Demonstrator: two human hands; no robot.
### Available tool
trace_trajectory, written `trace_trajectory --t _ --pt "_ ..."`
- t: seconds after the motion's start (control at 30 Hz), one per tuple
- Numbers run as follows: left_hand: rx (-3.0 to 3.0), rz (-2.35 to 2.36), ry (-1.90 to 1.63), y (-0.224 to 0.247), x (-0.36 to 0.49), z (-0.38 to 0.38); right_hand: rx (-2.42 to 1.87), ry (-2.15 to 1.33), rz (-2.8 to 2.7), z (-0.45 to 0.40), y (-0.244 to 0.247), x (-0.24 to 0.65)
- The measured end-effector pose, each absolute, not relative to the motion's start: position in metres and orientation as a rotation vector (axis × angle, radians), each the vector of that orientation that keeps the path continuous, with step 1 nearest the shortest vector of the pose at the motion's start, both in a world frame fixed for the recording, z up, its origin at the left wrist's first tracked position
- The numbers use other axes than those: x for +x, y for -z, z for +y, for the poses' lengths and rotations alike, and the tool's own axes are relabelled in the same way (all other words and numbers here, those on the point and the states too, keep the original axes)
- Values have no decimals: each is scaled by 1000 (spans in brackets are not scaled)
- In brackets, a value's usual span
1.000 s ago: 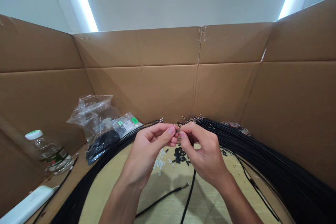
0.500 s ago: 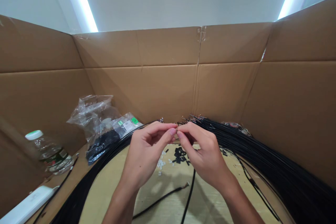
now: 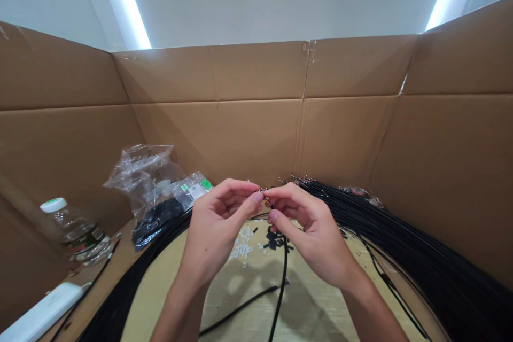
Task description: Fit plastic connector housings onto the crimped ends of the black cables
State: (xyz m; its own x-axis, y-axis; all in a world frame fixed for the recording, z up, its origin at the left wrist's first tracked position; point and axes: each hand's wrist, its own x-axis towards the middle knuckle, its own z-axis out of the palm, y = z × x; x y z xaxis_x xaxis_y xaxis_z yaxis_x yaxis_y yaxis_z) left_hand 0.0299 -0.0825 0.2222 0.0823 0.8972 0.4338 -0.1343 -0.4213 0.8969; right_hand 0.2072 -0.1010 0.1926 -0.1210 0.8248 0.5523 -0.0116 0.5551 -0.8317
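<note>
My left hand [image 3: 218,230] pinches a tiny piece between thumb and index finger; fingertips hide most of it, so its kind is unclear. Thin coloured wires at the end of a black cable [image 3: 279,294] meet it there. My right hand [image 3: 312,230] has its thumb and index finger around those wires, and the cable hangs down below it. Beneath the hands lie loose small white pieces [image 3: 241,248] and short black pieces [image 3: 274,238]. A second black cable [image 3: 244,308] rests on the board below.
Bundles of black cables [image 3: 404,235] curve along the right and left of the pale board [image 3: 160,288]. To the left are a plastic bottle [image 3: 82,238], clear bags [image 3: 150,187] and a white box-like device [image 3: 44,312]. Cardboard walls [image 3: 256,133] surround the place.
Both hands have shifted slightly left, and the right thumb has dropped away from its index finger. Coloured wires now show between the fingertips. The hanging cable has swung left, crossing the lying cable's end.
</note>
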Motion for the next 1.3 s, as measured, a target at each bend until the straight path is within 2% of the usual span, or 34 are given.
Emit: trace_trajectory --t 0.77,1.3 --pt "1391 818 -1600 -220 33 -80 -715 -832 -1271 -102 -198 194" --pt "1462 669 -1504 -213 26 -77 -686 -868 -1267 -101 -200 197"
